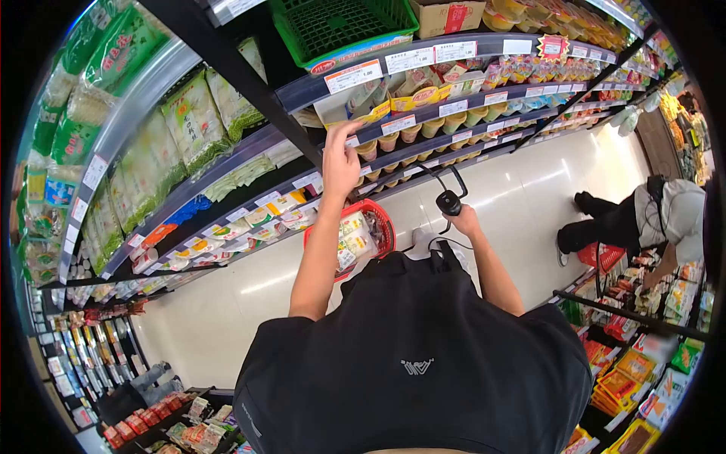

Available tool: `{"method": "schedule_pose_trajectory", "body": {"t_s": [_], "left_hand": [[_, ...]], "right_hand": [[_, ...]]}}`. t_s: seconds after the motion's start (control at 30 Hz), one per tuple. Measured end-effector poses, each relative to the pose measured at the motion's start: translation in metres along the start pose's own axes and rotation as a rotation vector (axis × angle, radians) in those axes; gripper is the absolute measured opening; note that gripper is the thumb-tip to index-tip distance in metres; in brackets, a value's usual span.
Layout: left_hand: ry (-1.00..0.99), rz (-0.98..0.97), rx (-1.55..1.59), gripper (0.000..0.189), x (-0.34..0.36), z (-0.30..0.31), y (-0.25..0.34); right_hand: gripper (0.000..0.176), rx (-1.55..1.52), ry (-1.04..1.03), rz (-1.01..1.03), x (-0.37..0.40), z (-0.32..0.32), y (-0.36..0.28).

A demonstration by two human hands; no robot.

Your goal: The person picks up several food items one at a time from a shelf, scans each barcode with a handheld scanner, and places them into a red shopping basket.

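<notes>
My left hand (342, 163) is stretched up to the snack shelf, its fingers loosely bent and apart. The fingertips are right at the shelf edge, beside a yellow-and-white display box (370, 113) of small packs. Just right of the hand, cups with lids (389, 142) line the shelf below. My right hand (465, 221) is closed round a black handle (448, 203) with a bent, looped frame, held out over the aisle. Between my arms, a red shopping basket (389, 234) stands low by the shelves, with white packets (354, 240) inside.
A green basket (302, 57) sits on the top shelf. Bags of noodles (193, 121) fill the shelves at left. A person (643, 219) with a red basket (603, 256) stands in the aisle at right. More packaged food (631, 374) is stacked at lower right.
</notes>
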State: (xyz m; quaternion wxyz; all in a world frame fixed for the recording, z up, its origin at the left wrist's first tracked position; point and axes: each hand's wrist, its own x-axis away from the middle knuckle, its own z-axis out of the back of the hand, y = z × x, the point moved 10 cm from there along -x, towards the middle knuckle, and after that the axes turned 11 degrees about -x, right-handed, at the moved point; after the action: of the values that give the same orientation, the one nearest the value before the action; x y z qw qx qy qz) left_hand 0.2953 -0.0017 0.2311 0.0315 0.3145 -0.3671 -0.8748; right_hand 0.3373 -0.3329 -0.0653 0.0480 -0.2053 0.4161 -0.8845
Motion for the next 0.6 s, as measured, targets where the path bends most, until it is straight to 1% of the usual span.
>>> {"method": "schedule_pose_trajectory", "body": {"t_s": [0.03, 0.13, 0.17, 0.23, 0.27, 0.3, 0.37, 0.4, 0.43, 0.5, 0.53, 0.57, 0.6], "left_hand": [[0.007, 0.004, -0.010, 0.031, -0.014, -0.005, 0.001], [-0.110, 0.136, -0.151, 0.035, -0.048, -0.031, -0.014], [-0.102, 0.140, -0.159, 0.035, -0.058, -0.037, -0.018], [-0.243, 0.280, -0.432, 0.038, -0.076, -0.056, -0.039], [-0.527, 0.480, -0.592, 0.053, -0.075, -0.075, -0.062], [-0.521, 0.485, -0.595, 0.053, -0.082, -0.081, -0.068], [-0.508, 0.356, -0.717, 0.065, -0.091, -0.097, -0.078], [-0.524, 0.359, -0.766, 0.069, -0.093, -0.102, -0.079], [-0.514, 0.373, -0.770, 0.069, -0.098, -0.104, -0.082], [-0.639, 0.469, -0.734, 0.060, -0.094, -0.114, -0.090], [-0.585, 0.501, -0.755, 0.051, -0.093, -0.106, -0.082], [-0.542, 0.495, -0.821, 0.046, -0.094, -0.105, -0.086], [-0.523, 0.476, -0.863, 0.043, -0.093, -0.104, -0.088]], "right_hand": [[0.043, 0.000, -0.010, 0.009, -0.006, 0.005, 0.002], [0.043, -0.001, -0.020, 0.013, -0.019, 0.020, 0.005], [0.043, 0.000, -0.028, 0.022, -0.021, 0.022, 0.004], [0.042, 0.007, 0.005, 0.038, -0.031, 0.028, 0.012], [0.043, -0.001, -0.002, 0.040, -0.038, 0.027, 0.019], [0.043, -0.001, -0.006, 0.046, -0.041, 0.030, 0.022], [0.043, 0.006, -0.037, 0.077, -0.046, 0.034, 0.025], [0.042, 0.010, -0.040, 0.074, -0.050, 0.037, 0.026], [0.042, 0.016, -0.052, 0.086, -0.052, 0.041, 0.026], [0.041, -0.024, -0.056, 0.049, -0.056, 0.048, 0.028], [0.040, -0.049, -0.048, 0.069, -0.059, 0.050, 0.029], [0.040, -0.046, -0.075, 0.096, -0.062, 0.049, 0.028], [0.040, -0.024, -0.094, 0.082, -0.065, 0.048, 0.033]]}}
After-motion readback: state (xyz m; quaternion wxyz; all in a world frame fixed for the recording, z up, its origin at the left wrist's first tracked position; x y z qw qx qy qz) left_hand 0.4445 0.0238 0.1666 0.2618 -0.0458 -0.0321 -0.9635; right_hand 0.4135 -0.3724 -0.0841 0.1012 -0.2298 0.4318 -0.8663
